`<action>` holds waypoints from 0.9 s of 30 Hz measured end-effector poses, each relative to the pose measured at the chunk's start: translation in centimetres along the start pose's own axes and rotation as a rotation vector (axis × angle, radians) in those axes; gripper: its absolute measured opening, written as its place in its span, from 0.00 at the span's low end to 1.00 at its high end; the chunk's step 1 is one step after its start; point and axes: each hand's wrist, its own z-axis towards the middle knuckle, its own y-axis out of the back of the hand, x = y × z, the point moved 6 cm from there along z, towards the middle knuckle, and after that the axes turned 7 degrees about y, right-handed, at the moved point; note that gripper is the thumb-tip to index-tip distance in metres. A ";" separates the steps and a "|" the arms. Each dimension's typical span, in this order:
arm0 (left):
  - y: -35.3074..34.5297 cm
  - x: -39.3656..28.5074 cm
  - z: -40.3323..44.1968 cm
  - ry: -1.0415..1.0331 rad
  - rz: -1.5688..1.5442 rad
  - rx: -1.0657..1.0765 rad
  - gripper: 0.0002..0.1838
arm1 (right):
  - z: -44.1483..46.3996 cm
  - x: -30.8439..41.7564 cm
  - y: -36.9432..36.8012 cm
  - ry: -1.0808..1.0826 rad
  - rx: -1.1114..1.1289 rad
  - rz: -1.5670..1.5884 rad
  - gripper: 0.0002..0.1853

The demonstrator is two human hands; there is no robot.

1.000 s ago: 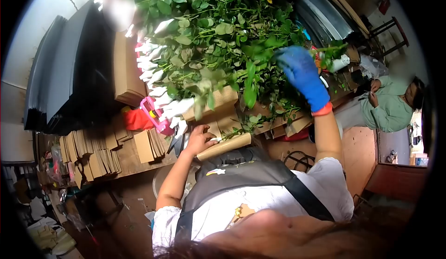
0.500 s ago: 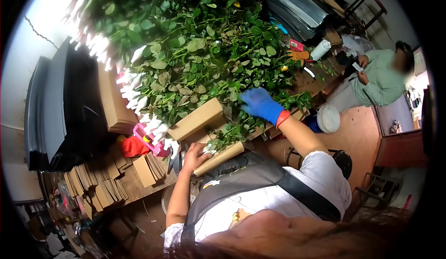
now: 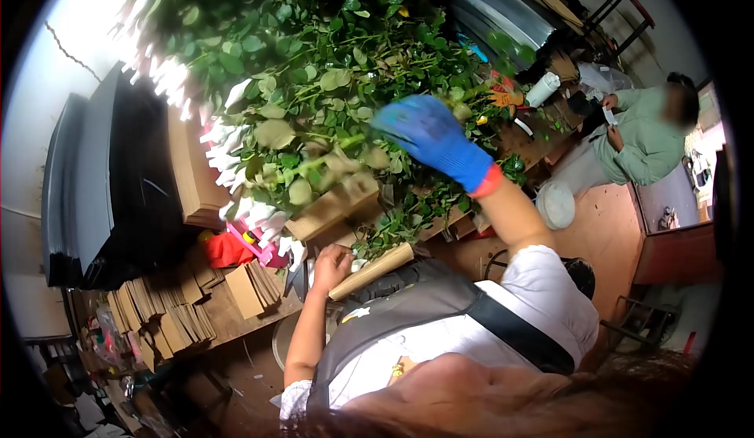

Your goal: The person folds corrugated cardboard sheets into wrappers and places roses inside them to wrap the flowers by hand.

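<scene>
My left hand, bare, rests at the left end of a corrugated cardboard piece near my apron, beside a small bunch of leafy stems; what its fingers hold, if anything, is too small to tell. My right hand, in a blue glove with an orange cuff, is closed around a leafy stem above the large pile of green stems. Motion blurs this stem. White-wrapped heads line the pile's left side. A second corrugated piece lies in front of the pile.
Folded cardboard pieces, a red cloth and a pink tool lie at the left. Dark sheets stand behind them. On the right are a white bottle, a bucket and a person in green.
Since half a second ago, my right hand has risen from the front edge of the pile and now has a leafy stem in it. My left hand stays by the cardboard.
</scene>
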 end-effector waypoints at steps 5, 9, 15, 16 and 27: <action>-2.7 4.8 1.0 -0.072 -0.078 0.043 0.20 | -9.0 0.1 -3.0 0.013 0.458 0.380 0.16; -1.7 4.1 0.6 0.166 -0.354 -0.019 0.41 | -16.8 -1.1 -11.7 -0.296 0.950 0.215 0.15; -1.1 3.3 0.2 0.154 -0.306 -0.106 0.45 | -20.6 -2.1 -16.7 -0.503 1.308 0.151 0.20; -1.0 2.7 0.4 0.145 -0.316 -0.127 0.45 | -21.1 -2.6 -17.3 -0.522 1.326 0.135 0.20; -0.5 1.1 0.4 0.121 -0.074 -0.007 0.21 | 5.0 -4.0 -9.1 -0.183 0.244 0.087 0.18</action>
